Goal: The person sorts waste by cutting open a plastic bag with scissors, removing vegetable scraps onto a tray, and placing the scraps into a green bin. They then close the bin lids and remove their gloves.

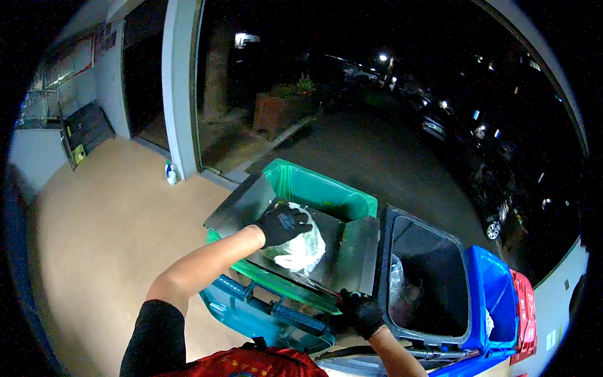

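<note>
A metal tray (361, 254) with raised sides rests across the top of a green wheeled bin (326, 188) lined with a green plastic bag. On the tray lies a bulging, whitish plastic bag (304, 251); what fills it is hidden. My left hand (284, 226), in a black glove, reaches over the tray with its fingers curled onto the top of this bag. Also gloved in black, my right hand (362, 312) is closed near the tray's near right corner. Something thin and dark seems to be in its grip, too unclear to name.
To the right stand an open dark bin (433, 276) with clear plastic inside, an open blue bin (499, 295) and a red bin (524, 308). The green bin's lid (251, 317) hangs toward me. A white spray bottle (171, 173) stands by the door post. Beyond lies a dark street.
</note>
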A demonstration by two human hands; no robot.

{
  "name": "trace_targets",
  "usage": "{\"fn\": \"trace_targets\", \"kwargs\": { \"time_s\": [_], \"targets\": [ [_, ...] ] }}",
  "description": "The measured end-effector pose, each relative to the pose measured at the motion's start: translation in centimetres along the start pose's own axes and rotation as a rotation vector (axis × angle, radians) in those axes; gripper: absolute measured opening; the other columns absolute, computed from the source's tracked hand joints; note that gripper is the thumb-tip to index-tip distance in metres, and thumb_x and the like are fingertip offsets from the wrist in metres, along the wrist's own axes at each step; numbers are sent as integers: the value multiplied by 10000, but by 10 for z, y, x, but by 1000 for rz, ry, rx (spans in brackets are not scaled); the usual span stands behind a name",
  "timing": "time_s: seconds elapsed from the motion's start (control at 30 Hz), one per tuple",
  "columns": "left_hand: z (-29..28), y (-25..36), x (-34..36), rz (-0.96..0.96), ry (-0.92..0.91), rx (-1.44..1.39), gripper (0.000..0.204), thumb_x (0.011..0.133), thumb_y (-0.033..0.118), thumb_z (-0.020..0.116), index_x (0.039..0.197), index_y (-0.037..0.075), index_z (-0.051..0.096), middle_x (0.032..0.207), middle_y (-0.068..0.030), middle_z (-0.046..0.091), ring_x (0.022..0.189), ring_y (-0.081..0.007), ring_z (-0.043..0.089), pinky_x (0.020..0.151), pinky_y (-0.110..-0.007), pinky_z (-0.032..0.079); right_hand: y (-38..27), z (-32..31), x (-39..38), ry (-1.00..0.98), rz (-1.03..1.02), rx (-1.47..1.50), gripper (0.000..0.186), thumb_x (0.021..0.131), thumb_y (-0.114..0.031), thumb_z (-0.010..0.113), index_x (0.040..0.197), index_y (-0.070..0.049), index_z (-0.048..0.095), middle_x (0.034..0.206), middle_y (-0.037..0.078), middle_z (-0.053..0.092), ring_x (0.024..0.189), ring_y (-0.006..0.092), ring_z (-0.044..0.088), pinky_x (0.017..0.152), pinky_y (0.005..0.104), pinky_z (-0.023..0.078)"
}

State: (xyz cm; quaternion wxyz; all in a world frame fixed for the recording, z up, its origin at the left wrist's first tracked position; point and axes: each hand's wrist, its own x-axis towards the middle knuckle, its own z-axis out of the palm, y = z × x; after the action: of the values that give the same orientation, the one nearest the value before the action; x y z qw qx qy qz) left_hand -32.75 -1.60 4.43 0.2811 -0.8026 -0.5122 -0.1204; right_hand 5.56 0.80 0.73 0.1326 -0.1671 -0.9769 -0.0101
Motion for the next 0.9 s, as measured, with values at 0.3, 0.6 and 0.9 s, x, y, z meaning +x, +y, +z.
{"fn": "trace_targets", "kwargs": {
  "time_s": [0.3,0.6,0.9],
  "targets": [
    [60,12,49,297,-350,-59,261,854,221,569,1056,181,728,1243,-94,638,1164,-318,589,1019,-515,418,-6,0,-13,135,52,-98,479,886,-390,657,1280,-122,601,876,146,680,738,351,664,666,468,522],
    [7,-92,62,-355,-204,295,343,852,166,560,1173,114,669,1348,-154,586,1202,-338,569,1076,-504,380,51,-4,12,329,162,-199,343,921,-306,637,1225,-149,640,817,147,655,620,351,639,524,477,485],
    [6,-90,-35,-852,15,-119,359,808,226,679,1116,44,655,1090,-198,633,1019,-386,607,900,-471,481,75,-48,34,131,666,140,474,779,-518,743,1065,-141,718,872,167,711,797,366,688,685,471,531]
  ]
}}
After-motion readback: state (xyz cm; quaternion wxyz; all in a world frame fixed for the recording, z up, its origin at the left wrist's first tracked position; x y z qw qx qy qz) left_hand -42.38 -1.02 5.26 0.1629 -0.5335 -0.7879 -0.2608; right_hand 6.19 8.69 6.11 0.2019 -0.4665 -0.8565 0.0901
